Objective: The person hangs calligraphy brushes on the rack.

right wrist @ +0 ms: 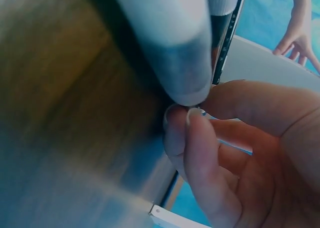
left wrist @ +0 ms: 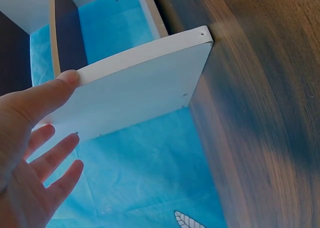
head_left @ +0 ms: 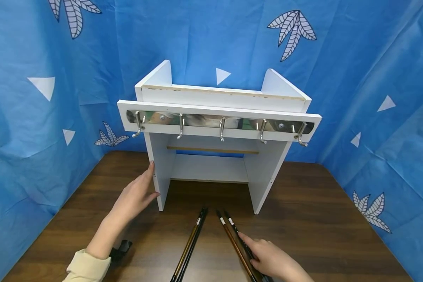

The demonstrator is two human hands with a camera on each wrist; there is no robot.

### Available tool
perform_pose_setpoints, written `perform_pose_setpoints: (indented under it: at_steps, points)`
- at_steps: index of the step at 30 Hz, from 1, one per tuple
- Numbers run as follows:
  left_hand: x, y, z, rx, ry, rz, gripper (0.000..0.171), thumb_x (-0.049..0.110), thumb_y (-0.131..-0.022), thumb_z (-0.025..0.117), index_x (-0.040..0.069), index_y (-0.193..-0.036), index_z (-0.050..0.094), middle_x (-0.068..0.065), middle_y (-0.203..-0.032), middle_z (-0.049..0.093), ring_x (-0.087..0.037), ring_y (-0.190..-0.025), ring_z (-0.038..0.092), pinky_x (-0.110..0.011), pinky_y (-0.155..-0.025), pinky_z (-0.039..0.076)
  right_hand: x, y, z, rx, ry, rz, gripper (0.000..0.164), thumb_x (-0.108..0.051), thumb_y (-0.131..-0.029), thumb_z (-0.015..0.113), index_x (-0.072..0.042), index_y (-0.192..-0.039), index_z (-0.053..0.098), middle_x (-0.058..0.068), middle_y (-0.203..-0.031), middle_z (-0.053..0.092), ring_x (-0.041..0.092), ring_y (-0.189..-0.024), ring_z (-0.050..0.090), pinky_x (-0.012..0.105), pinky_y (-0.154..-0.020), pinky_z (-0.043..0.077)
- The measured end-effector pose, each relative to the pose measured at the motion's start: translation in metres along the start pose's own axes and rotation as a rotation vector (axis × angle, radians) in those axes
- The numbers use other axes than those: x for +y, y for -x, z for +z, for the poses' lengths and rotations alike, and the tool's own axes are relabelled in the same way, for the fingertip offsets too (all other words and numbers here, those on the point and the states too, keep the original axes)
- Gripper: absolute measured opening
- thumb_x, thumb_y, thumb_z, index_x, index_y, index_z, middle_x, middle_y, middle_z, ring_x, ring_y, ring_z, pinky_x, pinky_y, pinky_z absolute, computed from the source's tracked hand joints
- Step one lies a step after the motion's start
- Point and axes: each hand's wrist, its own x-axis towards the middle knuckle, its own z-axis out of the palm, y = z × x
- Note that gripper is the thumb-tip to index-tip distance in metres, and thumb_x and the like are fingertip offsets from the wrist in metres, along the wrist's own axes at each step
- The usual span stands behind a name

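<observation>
A white wooden shelf unit stands on the table, its front board bearing a metal strip with several hooks. My left hand is at its left side panel, the thumb on the panel's front edge and the other fingers spread along the outer face. Long thin rods with dark tips lie in two pairs before the unit: a black rod beside a brown rod, and a left pair. My right hand pinches the black rod; a whitish cylinder partly hides its fingertips.
Dark brown wooden table lies beneath everything. Blue cloth with leaf and triangle prints hangs behind and at both sides. A small black object is by my left sleeve.
</observation>
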Motion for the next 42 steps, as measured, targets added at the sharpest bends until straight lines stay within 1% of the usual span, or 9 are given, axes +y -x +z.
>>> perform_pose_setpoints:
  at_steps: [5, 9, 21, 31, 42]
  points:
    - [0.001, 0.0013, -0.0008, 0.017, -0.002, 0.014, 0.11, 0.009, -0.066, 0.077, 0.013, -0.144, 0.0, -0.023, -0.13, 0.042, -0.035, -0.11, 0.049, -0.047, -0.084, 0.044, 0.0004, -0.0012, 0.0004, 0.01, -0.003, -0.011, 0.066, 0.002, -0.075, 0.061, -0.003, -0.135, 0.034, -0.012, -0.052, 0.036, 0.001, -0.044, 0.029, 0.017, -0.043, 0.035]
    - [0.0015, 0.0004, -0.0012, 0.009, 0.003, 0.011, 0.109, 0.01, -0.067, 0.077, 0.013, -0.144, 0.0, -0.023, -0.131, 0.041, -0.035, -0.111, 0.048, -0.048, -0.086, 0.043, -0.0005, -0.0009, -0.0006, 0.011, 0.009, -0.005, 0.066, 0.0, -0.075, 0.063, -0.004, -0.135, 0.035, -0.012, -0.054, 0.037, 0.001, -0.044, 0.031, 0.017, -0.043, 0.036]
    - [0.0013, -0.0031, -0.0028, -0.024, 0.005, -0.015, 0.108, 0.01, -0.069, 0.076, 0.012, -0.143, -0.002, -0.023, -0.133, 0.038, -0.036, -0.113, 0.046, -0.049, -0.087, 0.042, -0.0005, -0.0017, -0.0021, 0.012, -0.033, -0.007, 0.065, 0.003, -0.075, 0.062, 0.0, -0.134, 0.034, -0.012, -0.052, 0.036, 0.0, -0.043, 0.028, 0.017, -0.042, 0.034]
    - [0.0021, -0.0033, -0.0036, -0.021, 0.009, -0.011, 0.107, 0.009, -0.069, 0.076, 0.013, -0.144, -0.001, -0.023, -0.133, 0.038, -0.036, -0.113, 0.046, -0.048, -0.087, 0.042, 0.0014, -0.0006, -0.0001, 0.027, -0.058, -0.006, 0.065, 0.003, -0.075, 0.062, -0.001, -0.134, 0.035, -0.012, -0.054, 0.037, 0.0, -0.046, 0.03, 0.017, -0.043, 0.035]
    - [0.0018, -0.0006, -0.0009, -0.015, 0.011, -0.006, 0.11, 0.009, -0.068, 0.076, 0.014, -0.143, -0.003, -0.023, -0.133, 0.037, -0.036, -0.113, 0.046, -0.048, -0.087, 0.042, 0.0022, 0.0005, 0.0002, 0.02, -0.078, -0.003, 0.065, 0.003, -0.076, 0.061, 0.0, -0.134, 0.034, -0.012, -0.054, 0.037, 0.0, -0.045, 0.031, 0.017, -0.043, 0.036]
